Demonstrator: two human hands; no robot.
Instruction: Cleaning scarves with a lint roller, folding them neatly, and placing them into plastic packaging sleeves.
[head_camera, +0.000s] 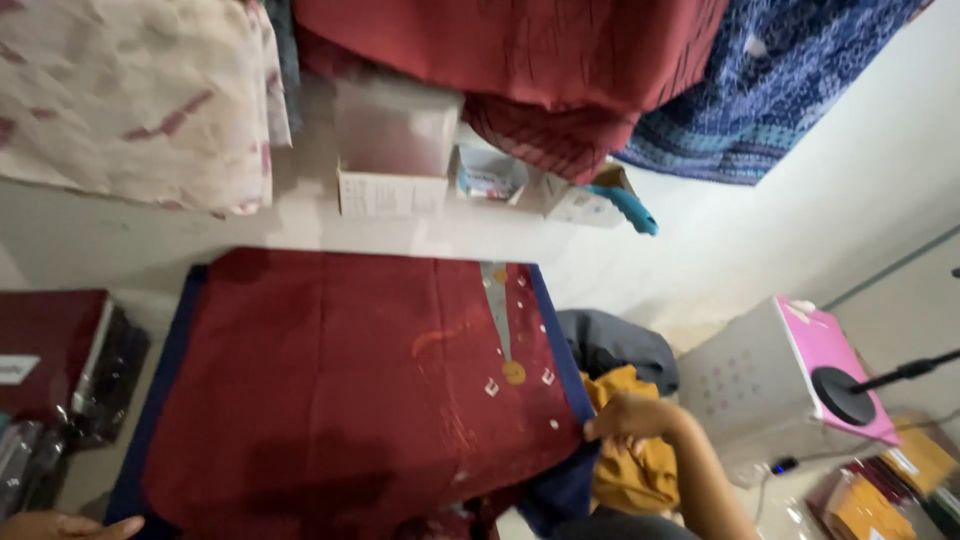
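Note:
A dark red cloth (340, 380) with a navy border and small white and orange motifs lies spread flat before me. My right hand (625, 415) pinches its right edge near the lower corner, fingers closed on the fabric. Only the fingertips of my left hand (70, 524) show at the bottom left, close to the cloth's lower left corner; its grip is out of sight. A mustard yellow garment (630, 470) is bunched just under my right hand.
A grey garment (615, 345) lies right of the cloth. A white and pink box (790, 380) stands further right. White cartons (390, 150) sit at the back under hanging red, blue and cream fabrics. A maroon box (50, 350) is at the left.

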